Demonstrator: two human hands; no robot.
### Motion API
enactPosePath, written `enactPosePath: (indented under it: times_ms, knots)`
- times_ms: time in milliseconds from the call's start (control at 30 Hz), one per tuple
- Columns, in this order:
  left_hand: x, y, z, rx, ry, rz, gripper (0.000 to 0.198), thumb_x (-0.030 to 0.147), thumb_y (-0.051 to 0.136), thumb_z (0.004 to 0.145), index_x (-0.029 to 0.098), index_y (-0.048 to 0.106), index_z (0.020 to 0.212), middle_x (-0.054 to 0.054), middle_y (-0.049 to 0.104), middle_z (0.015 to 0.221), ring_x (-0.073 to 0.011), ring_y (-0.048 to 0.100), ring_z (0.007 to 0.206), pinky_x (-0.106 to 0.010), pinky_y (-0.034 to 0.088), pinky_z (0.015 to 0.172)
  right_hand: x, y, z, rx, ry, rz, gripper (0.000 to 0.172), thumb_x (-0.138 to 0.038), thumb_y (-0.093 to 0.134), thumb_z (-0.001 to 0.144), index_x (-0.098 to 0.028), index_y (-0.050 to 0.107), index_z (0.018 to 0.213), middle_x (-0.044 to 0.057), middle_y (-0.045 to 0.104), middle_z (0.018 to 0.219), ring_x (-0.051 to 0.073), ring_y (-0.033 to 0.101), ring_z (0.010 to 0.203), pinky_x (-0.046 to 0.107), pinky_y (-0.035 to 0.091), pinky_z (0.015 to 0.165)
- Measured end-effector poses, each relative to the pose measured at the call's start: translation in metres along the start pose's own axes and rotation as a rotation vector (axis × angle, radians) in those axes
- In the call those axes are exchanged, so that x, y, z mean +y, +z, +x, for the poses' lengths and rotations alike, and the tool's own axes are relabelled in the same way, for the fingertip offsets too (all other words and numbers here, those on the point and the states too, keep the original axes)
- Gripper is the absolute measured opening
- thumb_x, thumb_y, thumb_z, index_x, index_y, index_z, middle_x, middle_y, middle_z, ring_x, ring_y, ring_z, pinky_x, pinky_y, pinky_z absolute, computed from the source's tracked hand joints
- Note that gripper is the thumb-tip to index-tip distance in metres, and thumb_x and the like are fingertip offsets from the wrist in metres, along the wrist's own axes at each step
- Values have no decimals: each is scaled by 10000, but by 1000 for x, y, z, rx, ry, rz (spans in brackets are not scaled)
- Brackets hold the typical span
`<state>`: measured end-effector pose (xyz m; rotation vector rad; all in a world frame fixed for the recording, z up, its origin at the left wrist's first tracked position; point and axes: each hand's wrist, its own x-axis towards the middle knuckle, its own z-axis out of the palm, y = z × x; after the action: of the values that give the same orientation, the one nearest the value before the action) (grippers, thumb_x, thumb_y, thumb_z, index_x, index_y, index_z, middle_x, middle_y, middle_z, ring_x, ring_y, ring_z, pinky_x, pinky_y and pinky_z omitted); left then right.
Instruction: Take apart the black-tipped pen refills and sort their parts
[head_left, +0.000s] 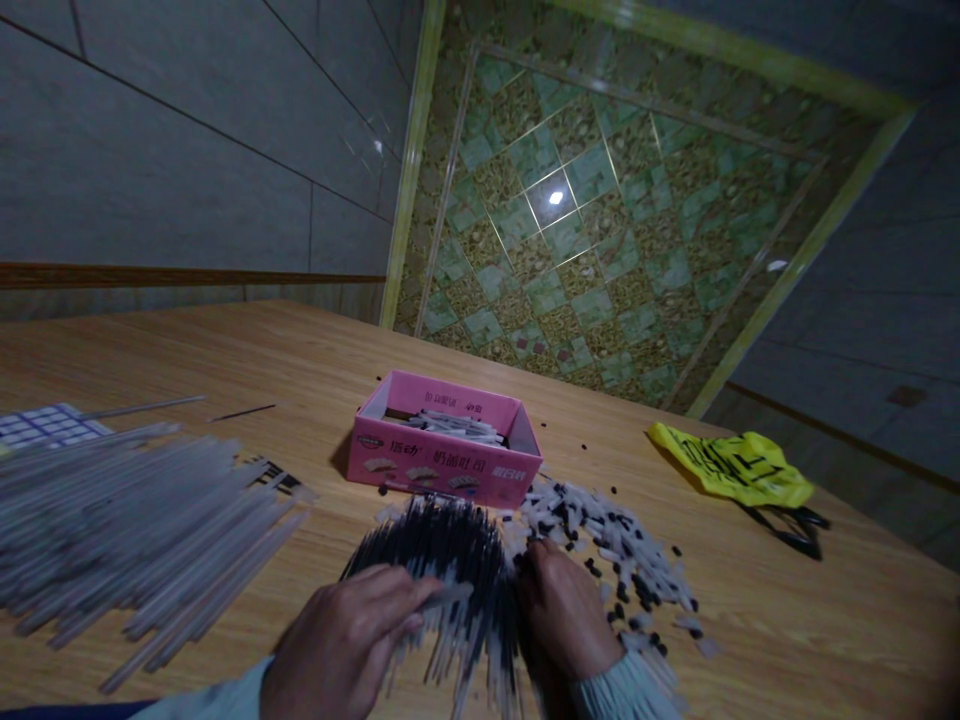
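My left hand (pixel 352 635) is closed in a pinch, with a small translucent whitish plastic piece (pixel 454 592) between thumb and fingers. It is over a pile of thin sticks like pen refills (pixel 442 530), dark at the far end and clear toward me. My right hand (pixel 559 610) lies at the right side of that pile, its fingers curled down and partly hidden. Whether it grips anything cannot be made out. Beside it spreads a heap of small white and black plastic pieces (pixel 600 525). Beyond the pile stands an open pink box (pixel 442 475) holding whitish pieces (pixel 457 427).
Many long clear tubes (pixel 135 530) lie on the wooden table (pixel 247 350) to the left, near a blue-checked cloth (pixel 49 427). A thin dark stick (pixel 244 411) lies behind them. On the right is a yellow plastic bag (pixel 739 468) with a black strap-like item (pixel 787 530).
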<state>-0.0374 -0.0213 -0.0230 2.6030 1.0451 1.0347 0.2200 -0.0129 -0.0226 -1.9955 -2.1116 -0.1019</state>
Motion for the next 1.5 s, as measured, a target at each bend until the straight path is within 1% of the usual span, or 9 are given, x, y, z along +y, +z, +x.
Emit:
enactPosePath:
  times_ms: [100,200,333,467,600,833,1033,1233,1500]
  knots:
    - [0,0,0,29,-1,0,344,140,494,812,306,598,1094,8,700,866,-133,652,780,-201,527,696,-9,-4,-2,61,39,166,90,-147,465,792,-166,545,830,94,614,855,234,578,823,302,371,686]
    - [1,-1,0,25,5,-4,362,134,496,807,316,594,1104,13,696,849,-129,650,752,-200,528,684,-23,-6,-5,78,93,769,57,-234,529,794,-185,528,822,38,582,768,182,551,729,272,404,639]
    - [1,-2,0,11,16,-12,372,112,481,804,304,595,1102,6,689,826,-130,645,747,-199,523,674,-40,-4,-9,-192,178,1636,224,-313,673,709,-182,509,787,-55,476,585,59,368,412,153,261,339]
    - [-1,0,1,-23,16,-4,402,85,478,794,302,581,1117,4,679,824,-136,637,756,-206,515,667,-48,-4,-11,-342,165,1925,230,-282,713,689,-147,531,724,-8,568,622,26,383,373,124,209,296]
    - [0,-1,1,-26,22,-11,394,74,475,789,300,591,1090,8,662,781,-134,626,723,-203,506,638,-50,-2,-13,-345,126,1954,242,-259,752,654,-136,559,734,6,618,629,1,355,330,116,200,292]
    - [0,-3,2,-61,7,18,387,59,480,775,291,596,1063,3,658,787,-140,617,736,-201,496,629,-44,9,-18,-326,111,1852,309,-302,800,588,-119,652,787,-61,488,472,23,356,364,147,209,351]
    - [-1,-3,2,-71,19,38,393,54,475,769,296,602,1052,7,656,766,-140,612,715,-206,498,627,-45,10,-18,-181,136,1808,329,-298,825,537,-124,672,771,-10,580,581,64,455,487,192,292,479]
    - [-1,-2,0,-54,19,45,398,56,472,762,288,606,1055,-1,658,771,-146,612,724,-210,498,620,-46,0,-17,-72,92,1522,260,-300,802,561,-147,673,726,-45,524,518,54,378,452,193,252,461]
    - [1,-3,0,-78,15,69,408,49,469,738,290,607,1036,0,650,760,-150,604,709,-213,491,604,-49,-11,-18,31,-50,1277,155,-270,735,599,-155,689,692,28,618,672,168,544,653,267,391,598]
